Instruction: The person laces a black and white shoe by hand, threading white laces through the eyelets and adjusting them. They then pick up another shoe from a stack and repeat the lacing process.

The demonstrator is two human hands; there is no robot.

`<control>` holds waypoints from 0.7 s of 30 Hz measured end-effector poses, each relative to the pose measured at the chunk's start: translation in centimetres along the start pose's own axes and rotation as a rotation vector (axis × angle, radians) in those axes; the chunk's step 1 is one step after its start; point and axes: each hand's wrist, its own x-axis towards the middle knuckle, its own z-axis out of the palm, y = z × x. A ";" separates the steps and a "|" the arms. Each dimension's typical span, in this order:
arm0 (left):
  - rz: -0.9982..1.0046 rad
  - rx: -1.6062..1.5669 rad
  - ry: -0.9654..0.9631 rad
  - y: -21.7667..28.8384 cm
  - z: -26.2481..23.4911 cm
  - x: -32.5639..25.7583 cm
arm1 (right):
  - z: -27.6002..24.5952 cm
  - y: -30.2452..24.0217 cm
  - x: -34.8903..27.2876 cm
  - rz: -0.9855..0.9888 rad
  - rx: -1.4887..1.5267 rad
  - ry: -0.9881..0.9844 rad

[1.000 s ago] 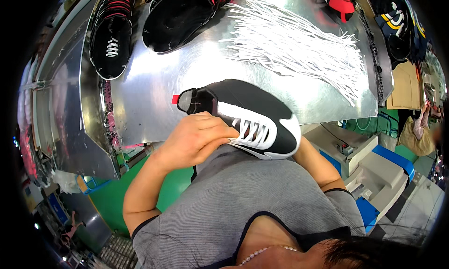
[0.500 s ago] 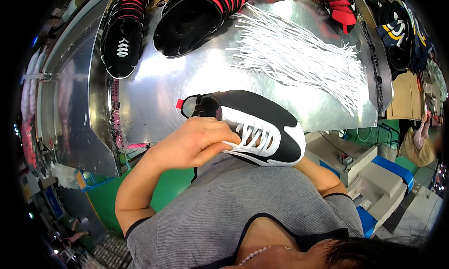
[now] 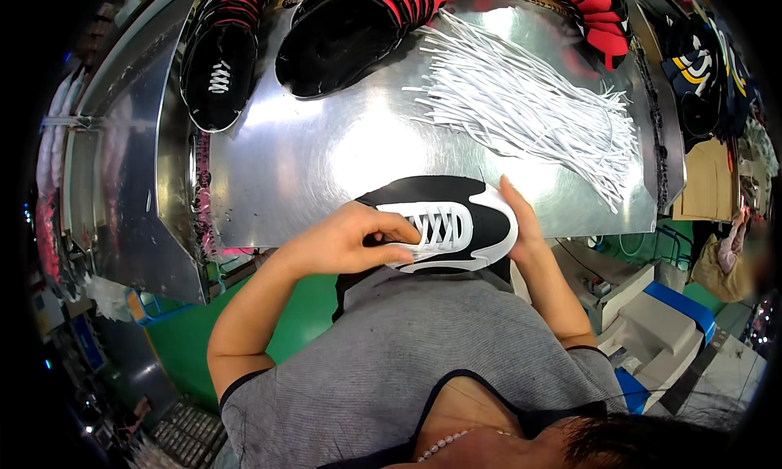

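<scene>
A black and white shoe upper lies sideways at the table's near edge, its white toe to the right. White shoelace crosses its middle in a lattice. My left hand is closed on the heel-side end of the laced opening, fingers bent over it and thumb below. Whether a lace end is in that pinch cannot be seen. At the toe, my right hand grips the upper from the right, one finger raised along its edge and the others hidden behind it.
The metal table bears a bundle of white laces at the right. Nested black and red shoe uppers stand at the back left, with more red ones at the back right. A grey machine is at the lower right.
The shoe upper has turned more level, its heel end now covered by my left hand. My right hand has come up from beneath to the toe.
</scene>
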 end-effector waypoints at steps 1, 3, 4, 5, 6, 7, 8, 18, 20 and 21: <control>-0.066 -0.075 0.087 -0.9 0.4 -0.2 | 0.5 -0.3 0.1 -0.073 -0.118 -0.023; -0.194 -0.224 0.262 -1.9 0.9 -0.4 | 1.3 -0.7 0.5 -0.073 -0.308 -0.066; -0.206 -0.266 0.323 -1.5 1.0 -0.3 | 1.4 -0.4 0.5 -0.103 -0.356 -0.081; -0.182 -0.239 0.361 -1.6 1.3 -0.3 | 1.4 0.0 0.4 -0.132 -0.405 -0.096; -0.166 -0.215 0.398 -1.9 1.9 -0.6 | 1.1 0.5 0.3 -0.113 -0.405 -0.080; -0.151 -0.191 0.434 -2.2 2.3 -0.9 | 0.9 0.8 0.3 -0.120 -0.415 -0.081; -0.115 -0.083 0.459 -2.5 2.5 -1.1 | 0.9 1.1 0.3 -0.127 -0.425 -0.082; 0.042 -0.050 0.795 -3.6 2.1 -1.5 | 1.5 3.1 1.4 -0.130 -0.138 -0.115; 0.211 0.437 0.992 -3.8 2.0 -2.6 | 1.3 3.3 1.8 -0.091 0.016 -0.122; 0.185 0.356 1.097 -4.5 2.8 -3.2 | 1.1 3.2 2.1 -0.080 0.088 -0.128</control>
